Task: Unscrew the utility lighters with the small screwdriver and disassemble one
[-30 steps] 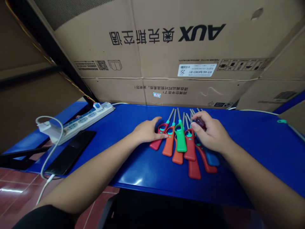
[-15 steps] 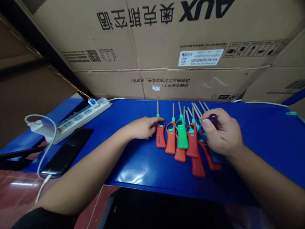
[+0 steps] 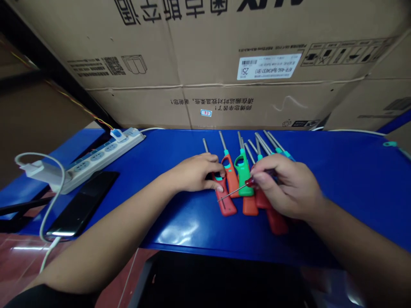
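Observation:
My left hand [image 3: 201, 173] is closed around the upper part of a red lighter [image 3: 227, 205], thumb and fingers on its trigger end. In my right hand [image 3: 287, 186] is a screwdriver [image 3: 249, 182] with a dark red handle; its thin shaft points left and its tip lies over the red lighter's lower body. Between the hands lie an orange lighter [image 3: 231, 177] and a green lighter [image 3: 245, 176], the green one partly over another orange lighter [image 3: 249, 206]. More lighters lie under and behind my right hand, partly hidden.
A power strip [image 3: 104, 155] with a plugged-in charger [image 3: 41, 171] and a black phone [image 3: 82, 203] lie on the left of the blue table [image 3: 180, 226]. A large cardboard box [image 3: 141, 102] stands behind the table.
My left hand has gone from touching the red lighter with a finger to gripping it, and the lighter has tilted. My right hand has turned the screwdriver so its shaft points left over that lighter.

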The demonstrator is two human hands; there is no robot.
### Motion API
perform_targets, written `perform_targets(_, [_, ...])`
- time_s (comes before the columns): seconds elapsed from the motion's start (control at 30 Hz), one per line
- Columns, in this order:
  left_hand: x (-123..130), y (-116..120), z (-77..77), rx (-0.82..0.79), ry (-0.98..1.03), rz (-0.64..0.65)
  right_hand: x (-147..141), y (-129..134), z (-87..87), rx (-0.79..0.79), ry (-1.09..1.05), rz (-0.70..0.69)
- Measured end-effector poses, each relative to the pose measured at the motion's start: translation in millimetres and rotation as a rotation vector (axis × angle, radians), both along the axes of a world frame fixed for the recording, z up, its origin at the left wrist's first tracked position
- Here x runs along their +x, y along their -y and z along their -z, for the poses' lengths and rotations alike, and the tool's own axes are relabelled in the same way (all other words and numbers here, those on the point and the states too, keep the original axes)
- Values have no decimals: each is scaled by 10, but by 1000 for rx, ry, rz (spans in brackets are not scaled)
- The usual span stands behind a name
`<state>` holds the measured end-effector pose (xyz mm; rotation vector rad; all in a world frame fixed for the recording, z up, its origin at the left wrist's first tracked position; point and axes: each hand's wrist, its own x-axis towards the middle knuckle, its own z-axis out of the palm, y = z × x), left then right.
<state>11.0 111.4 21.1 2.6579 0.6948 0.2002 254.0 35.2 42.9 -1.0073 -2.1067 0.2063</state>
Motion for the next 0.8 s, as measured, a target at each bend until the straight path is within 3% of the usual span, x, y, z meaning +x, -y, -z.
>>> perform_targets(0.07, [80,53,41,6,12,45,-30,12,-14,36,99,-29])
perform_targets(0.17, [119,84,74,10,53,30,7,-15,-41,105,139,50])
perform_targets(0.33, [30,15,36,45,103,-17,312,-162,-134,318,31,389])
perform_targets(0.47, [198,-55,97,23,-58,-51,709,-353,-209,405,-191,585])
perform_targets(0.57, [473,-108,162,-8,-124,-50,1017,-499,-205,255,-254,614])
perform_targets(0.67, [762,-137,172,-13,-125,19,1284,-632,-141,18,-157,652])
perform_targets(0.8, [1163,-122,181,-24,-107,80,1578,-725,-110,-85,-102,781])
